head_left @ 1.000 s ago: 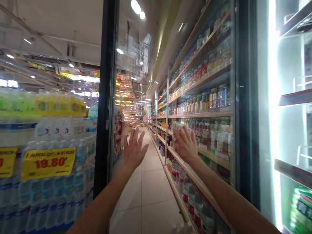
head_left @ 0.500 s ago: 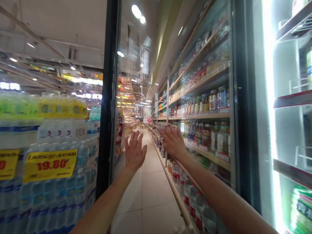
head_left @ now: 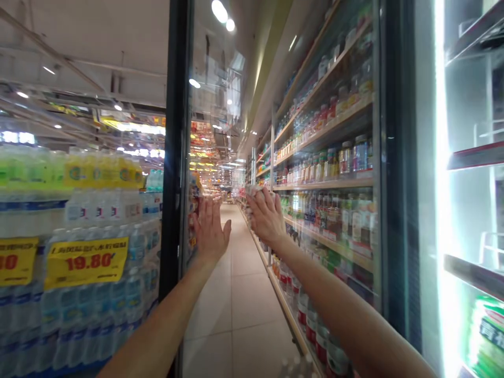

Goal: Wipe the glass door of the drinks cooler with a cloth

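An open glass fridge door (head_left: 315, 79) stands in front of me, with a black frame (head_left: 175, 157) on its left edge. My left hand (head_left: 210, 231) is open, fingers together and pointing up, palm flat against the glass near that frame. My right hand (head_left: 268, 218) is just to its right on the same pane. Its fingers press a crumpled white cloth (head_left: 255, 190) against the glass. Both forearms reach forward from the bottom of the view.
Through the glass I see a tiled aisle (head_left: 240, 294) and long shelves of bottled drinks (head_left: 334, 163). Stacked water bottles with a yellow 19.80 price tag (head_left: 86, 260) stand at the left. The lit fridge interior (head_left: 472, 210) with shelves and a green bottle (head_left: 486, 336) is at the right.
My right hand with the cloth has slid left and slightly up across the glass. My left hand has shifted a little left, staying flat on the pane.
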`<state>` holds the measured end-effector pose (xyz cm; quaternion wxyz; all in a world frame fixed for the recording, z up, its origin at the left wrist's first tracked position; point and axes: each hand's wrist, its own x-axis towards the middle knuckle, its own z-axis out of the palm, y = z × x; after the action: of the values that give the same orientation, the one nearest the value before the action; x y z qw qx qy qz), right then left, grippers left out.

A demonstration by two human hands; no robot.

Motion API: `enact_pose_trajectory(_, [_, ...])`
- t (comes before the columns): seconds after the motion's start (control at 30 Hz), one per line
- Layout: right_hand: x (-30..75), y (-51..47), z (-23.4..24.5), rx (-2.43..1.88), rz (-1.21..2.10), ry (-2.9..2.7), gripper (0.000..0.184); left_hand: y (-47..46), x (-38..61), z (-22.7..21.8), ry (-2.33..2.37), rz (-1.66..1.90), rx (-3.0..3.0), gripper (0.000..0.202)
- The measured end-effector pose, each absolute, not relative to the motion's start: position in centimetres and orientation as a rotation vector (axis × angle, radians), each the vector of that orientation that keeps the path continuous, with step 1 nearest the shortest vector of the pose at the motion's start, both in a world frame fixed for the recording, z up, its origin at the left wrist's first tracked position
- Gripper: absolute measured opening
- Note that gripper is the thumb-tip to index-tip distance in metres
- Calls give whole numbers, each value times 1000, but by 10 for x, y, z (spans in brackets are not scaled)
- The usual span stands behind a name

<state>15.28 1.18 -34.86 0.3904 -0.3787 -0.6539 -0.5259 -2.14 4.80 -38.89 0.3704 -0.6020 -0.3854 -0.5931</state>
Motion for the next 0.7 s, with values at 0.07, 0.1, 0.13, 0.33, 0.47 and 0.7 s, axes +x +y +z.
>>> enact_pose_trajectory(0.07, [174, 9, -342, -982, -1359, -1632, 49, 47, -21, -389, -999, -1509, -1537, 58])
enact_pose_trajectory(0.1, [189, 6, -338, -1019, -1351, -1574, 48, 46, -20, -390, -1005, -1500, -1532, 58])
enact_pose_trajectory(0.13, [205, 4, -334, -1068, -1328, -1484, 47, 46, -20, -390, -1006, -1490, -1526, 57])
enact_pose_trajectory(0.33, [231, 1, -317, -1168, -1222, -1206, 50, 39, -18, -388, -993, -1455, -1506, 59])
enact_pose_trajectory(0.47, [183, 11, -313, -1059, -1266, -1415, 49, 37, -21, -389, -990, -1445, -1517, 55])
enact_pose_trajectory(0.7, [142, 15, -340, -760, -1426, -1930, 50, 37, -30, -389, -977, -1433, -1578, 49])
